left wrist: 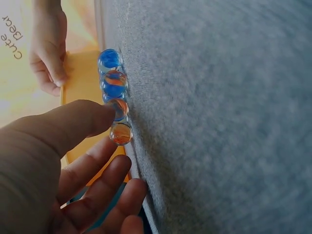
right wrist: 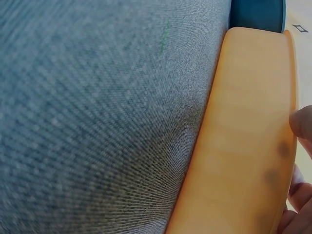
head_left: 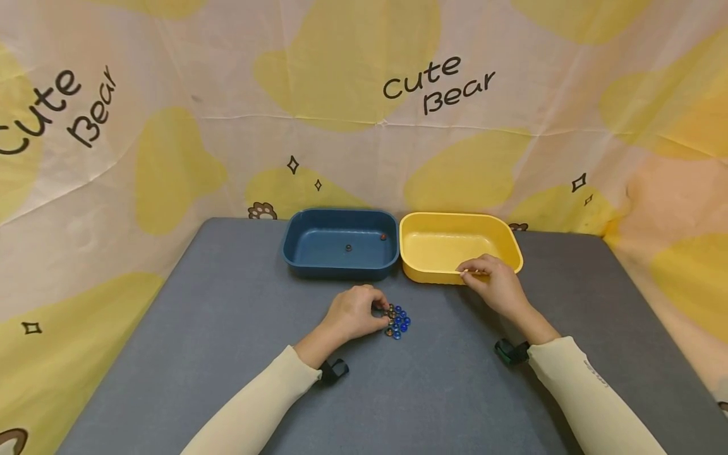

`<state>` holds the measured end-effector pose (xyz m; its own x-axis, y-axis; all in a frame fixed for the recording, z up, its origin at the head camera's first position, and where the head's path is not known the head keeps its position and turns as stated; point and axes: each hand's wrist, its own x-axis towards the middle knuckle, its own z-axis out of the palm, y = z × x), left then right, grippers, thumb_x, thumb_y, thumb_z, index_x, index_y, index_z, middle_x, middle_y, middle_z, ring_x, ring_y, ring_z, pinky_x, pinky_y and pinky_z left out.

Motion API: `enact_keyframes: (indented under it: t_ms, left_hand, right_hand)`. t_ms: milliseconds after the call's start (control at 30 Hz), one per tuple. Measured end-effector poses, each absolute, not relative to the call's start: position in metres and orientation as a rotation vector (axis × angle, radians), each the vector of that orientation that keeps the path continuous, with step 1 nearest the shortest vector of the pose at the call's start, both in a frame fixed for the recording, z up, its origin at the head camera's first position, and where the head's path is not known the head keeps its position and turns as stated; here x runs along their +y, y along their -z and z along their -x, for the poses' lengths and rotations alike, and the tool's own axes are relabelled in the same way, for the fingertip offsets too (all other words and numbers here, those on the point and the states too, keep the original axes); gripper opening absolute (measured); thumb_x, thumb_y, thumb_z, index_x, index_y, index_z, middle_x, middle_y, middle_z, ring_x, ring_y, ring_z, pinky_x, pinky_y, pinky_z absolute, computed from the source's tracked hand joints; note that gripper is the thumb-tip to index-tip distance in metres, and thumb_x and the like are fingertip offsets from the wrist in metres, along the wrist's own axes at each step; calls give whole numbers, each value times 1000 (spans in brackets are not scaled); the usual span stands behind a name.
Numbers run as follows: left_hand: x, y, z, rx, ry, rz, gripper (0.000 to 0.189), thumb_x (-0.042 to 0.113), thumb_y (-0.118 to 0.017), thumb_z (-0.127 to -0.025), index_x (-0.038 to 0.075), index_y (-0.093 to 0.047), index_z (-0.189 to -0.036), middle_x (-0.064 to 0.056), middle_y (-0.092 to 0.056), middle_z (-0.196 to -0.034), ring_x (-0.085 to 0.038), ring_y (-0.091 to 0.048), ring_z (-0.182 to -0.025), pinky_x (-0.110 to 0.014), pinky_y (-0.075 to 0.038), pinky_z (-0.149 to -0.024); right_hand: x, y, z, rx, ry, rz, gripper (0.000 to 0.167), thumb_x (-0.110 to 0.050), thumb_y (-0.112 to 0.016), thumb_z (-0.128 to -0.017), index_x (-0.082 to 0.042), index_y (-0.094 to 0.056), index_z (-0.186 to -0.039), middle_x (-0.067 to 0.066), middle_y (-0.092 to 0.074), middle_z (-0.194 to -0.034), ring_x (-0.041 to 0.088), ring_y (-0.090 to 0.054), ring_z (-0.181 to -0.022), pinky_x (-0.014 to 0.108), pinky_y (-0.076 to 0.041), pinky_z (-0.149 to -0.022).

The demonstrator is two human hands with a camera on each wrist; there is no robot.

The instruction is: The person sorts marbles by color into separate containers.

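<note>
A: Where's the left hand (head_left: 352,314)?

B: On the grey table (head_left: 227,328), fingers curled at the edge of the marble cluster (head_left: 397,320), just in front of the blue tray (head_left: 340,243). Wrist view: thumb (left wrist: 73,124) touches an orange-swirl marble (left wrist: 118,108); a firm pinch can't be told yet.

A: Right hand (head_left: 493,282)?

B: Apart from the left, fingers curled over the near rim of the yellow tray (head_left: 455,245), gripping it.

A: Handling?

B: Marbles look like glass: hard, smooth, slippery, prob. light, and they'll roll on the cloth. Best pinched across the middle w/ thumb and forefinger, one at a time. Two marbles lie in the blue tray already.
</note>
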<state>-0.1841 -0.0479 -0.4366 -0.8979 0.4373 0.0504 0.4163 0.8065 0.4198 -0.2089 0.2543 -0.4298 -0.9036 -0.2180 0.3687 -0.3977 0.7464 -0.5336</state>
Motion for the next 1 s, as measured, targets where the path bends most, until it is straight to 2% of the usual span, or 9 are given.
enact_keyframes:
  t_ms: [1000]
  left_hand:
    - [-46,436,185,2931,-618,-708,10,24,-77,-77,25,-71,-85,11,-63,-84,-6,-59,-77,-26,-48,-65]
  right_hand:
    - [255,431,210,-2641,-899,-487,8,-11,-71,-86,-14,-75,-91,1,-67,-86,18,-61,-81,34,-48,-74]
